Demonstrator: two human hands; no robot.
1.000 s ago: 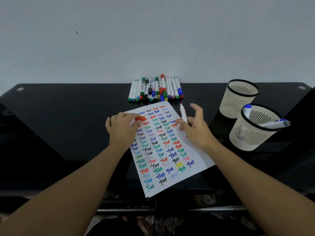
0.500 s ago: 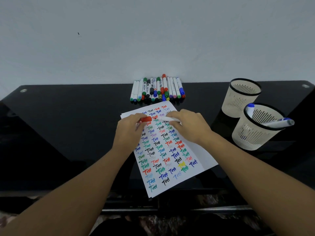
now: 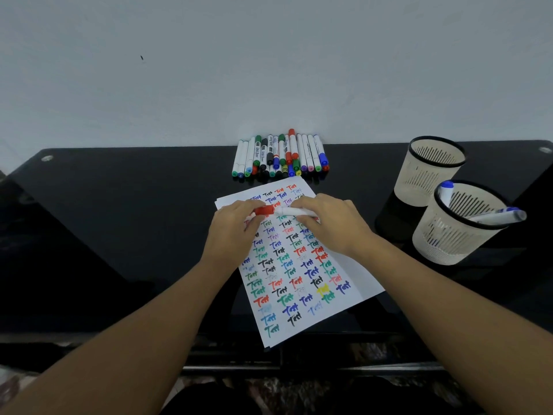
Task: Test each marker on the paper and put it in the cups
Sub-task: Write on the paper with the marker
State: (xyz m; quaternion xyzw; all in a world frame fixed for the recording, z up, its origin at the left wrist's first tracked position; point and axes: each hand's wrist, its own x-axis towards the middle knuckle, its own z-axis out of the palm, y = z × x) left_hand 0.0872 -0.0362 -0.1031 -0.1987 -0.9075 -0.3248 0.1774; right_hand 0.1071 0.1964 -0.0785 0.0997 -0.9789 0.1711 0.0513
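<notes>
Above the far end of the paper (image 3: 302,265), the left hand (image 3: 232,232) pinches a red cap (image 3: 264,210) while the right hand (image 3: 330,224) grips the white marker (image 3: 291,211), which looks light, rigid and smooth, best held mid-barrel.

paper (image 3: 302,265) mid-table, marker row (image 3: 279,157) behind it, two cups (image 3: 431,172) to its right, markers inside the nearer cup (image 3: 457,232)

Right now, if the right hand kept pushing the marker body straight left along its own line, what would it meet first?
The red cap, pinched by the left hand. The right hand holds the marker body in line with it; they look nearly joined.
</notes>
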